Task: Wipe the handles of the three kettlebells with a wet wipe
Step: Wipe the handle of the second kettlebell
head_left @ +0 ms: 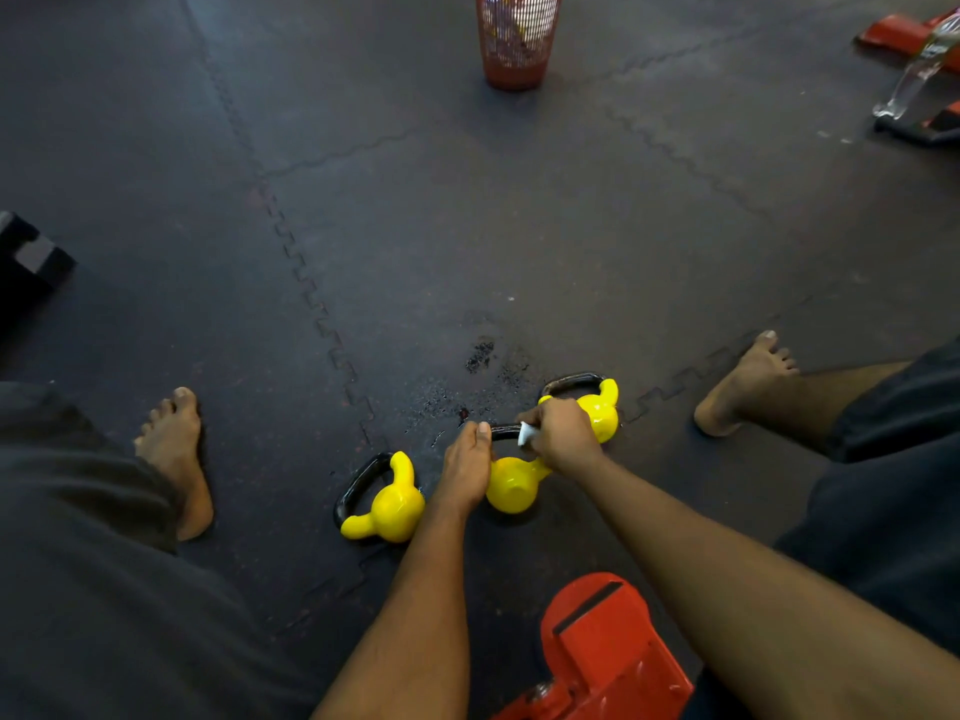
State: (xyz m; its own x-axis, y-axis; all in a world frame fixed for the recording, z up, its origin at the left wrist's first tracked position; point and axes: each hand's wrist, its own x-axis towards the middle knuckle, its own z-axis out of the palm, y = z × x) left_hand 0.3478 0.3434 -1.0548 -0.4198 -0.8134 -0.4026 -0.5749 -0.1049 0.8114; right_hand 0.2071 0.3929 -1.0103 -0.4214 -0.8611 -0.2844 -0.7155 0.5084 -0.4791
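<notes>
Three yellow kettlebells with black handles lie on the dark rubber floor between my feet. The left kettlebell (387, 504) lies untouched on its side. My left hand (465, 467) grips the handle of the middle kettlebell (514, 483) at its left end. My right hand (563, 433) pinches a white wet wipe (525, 433) against the same handle further right. The right kettlebell (597, 407) lies just behind my right hand, handle pointing away.
A red metal frame (608, 652) stands close in front of me. My bare feet (179, 454) (743, 387) flank the kettlebells. A red mesh bin (514, 39) stands far ahead, red equipment (924, 70) at far right, a black block (31, 257) at left. Wet spots (478, 356) mark the floor.
</notes>
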